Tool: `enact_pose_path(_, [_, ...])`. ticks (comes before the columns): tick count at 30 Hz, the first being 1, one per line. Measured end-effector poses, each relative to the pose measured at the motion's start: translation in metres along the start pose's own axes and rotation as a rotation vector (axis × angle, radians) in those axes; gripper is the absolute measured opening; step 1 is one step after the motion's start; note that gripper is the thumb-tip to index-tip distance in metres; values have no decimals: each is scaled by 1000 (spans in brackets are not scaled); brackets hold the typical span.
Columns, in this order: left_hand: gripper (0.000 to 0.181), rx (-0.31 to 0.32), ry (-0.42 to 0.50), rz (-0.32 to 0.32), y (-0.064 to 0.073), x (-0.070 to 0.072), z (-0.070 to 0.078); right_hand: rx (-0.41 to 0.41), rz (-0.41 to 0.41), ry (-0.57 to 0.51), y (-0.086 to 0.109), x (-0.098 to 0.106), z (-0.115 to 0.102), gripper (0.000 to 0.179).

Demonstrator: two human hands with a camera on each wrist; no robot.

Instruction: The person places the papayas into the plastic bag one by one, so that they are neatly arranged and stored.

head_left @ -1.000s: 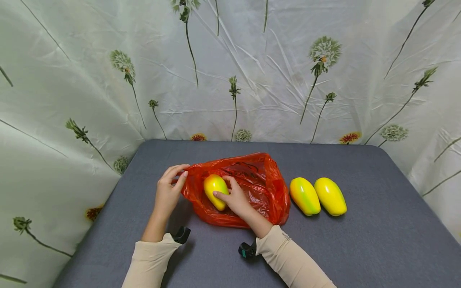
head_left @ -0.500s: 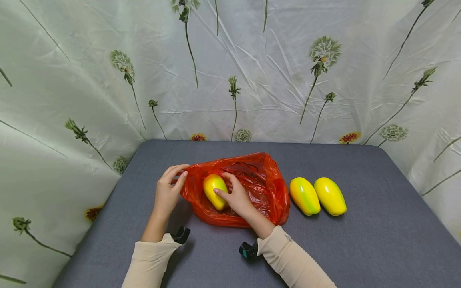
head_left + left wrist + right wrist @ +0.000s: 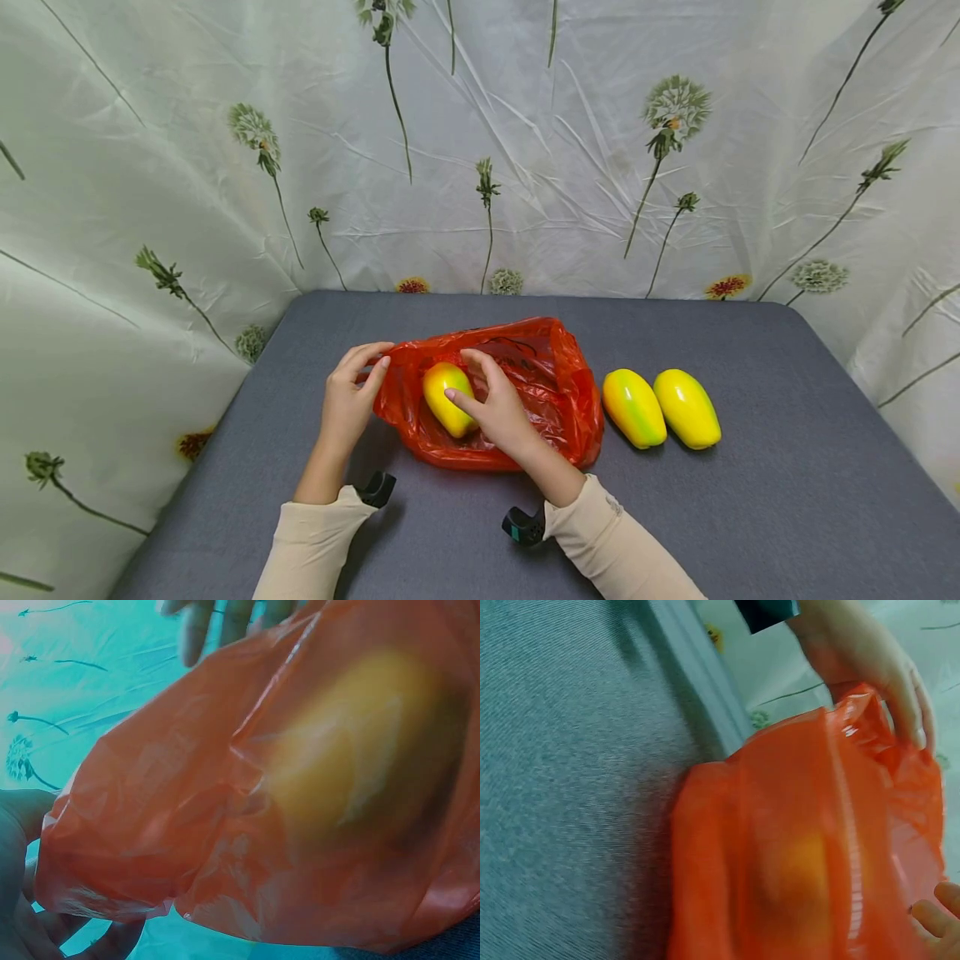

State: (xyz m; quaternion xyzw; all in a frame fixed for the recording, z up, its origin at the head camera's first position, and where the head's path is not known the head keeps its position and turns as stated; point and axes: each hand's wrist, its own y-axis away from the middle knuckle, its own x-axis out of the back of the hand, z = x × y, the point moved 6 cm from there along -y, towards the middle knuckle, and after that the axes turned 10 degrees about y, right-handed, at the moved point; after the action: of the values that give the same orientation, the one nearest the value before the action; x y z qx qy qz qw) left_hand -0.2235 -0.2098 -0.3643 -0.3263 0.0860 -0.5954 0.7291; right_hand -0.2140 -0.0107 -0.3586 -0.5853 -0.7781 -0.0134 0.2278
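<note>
A red plastic bag (image 3: pixel 573 400) lies with its mouth spread open. Inside, toward its left end, rests a glossy yellow mango (image 3: pixel 445 398) with an orange-red top; the left wrist view shows the mango (image 3: pixel 360 750) blurred through the film. My left hand (image 3: pixel 351 390) pinches the bag's left rim between thumb and fingers; in the right wrist view that hand (image 3: pixel 874 664) grips the bunched film. My right hand (image 3: pixel 501 408) hovers over the bag's opening just right of the mango, thumb and fingers spread apart and holding nothing.
Two more yellow mangoes, the nearer one (image 3: pixel 634 408) with a green streak and the farther one (image 3: pixel 687 409), lie side by side right of the bag. All stand on a grey cloth-covered table (image 3: pixel 787 500). A white floral curtain (image 3: pixel 570 150) hangs behind.
My right hand has let go of the mango in the bag and drawn slightly up and right, its thumb and fingers parting. The left hand keeps its place on the rim.
</note>
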Motion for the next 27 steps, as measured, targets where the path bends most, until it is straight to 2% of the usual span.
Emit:
enact_pose_path(8, [21, 16, -1, -3, 0, 1, 1, 104, 44, 88, 1, 8, 9, 56])
enact_pose_path(18, [21, -1, 0, 5, 1, 2, 0, 301, 121, 274, 12, 30, -8, 57])
enact_pose_path(24, [21, 17, 9, 11, 0, 2, -1, 324, 143, 279, 19, 47, -13, 61])
enact_pose_path(27, [20, 28, 16, 11, 0, 1, 7, 315, 161, 287, 23, 57, -11, 62])
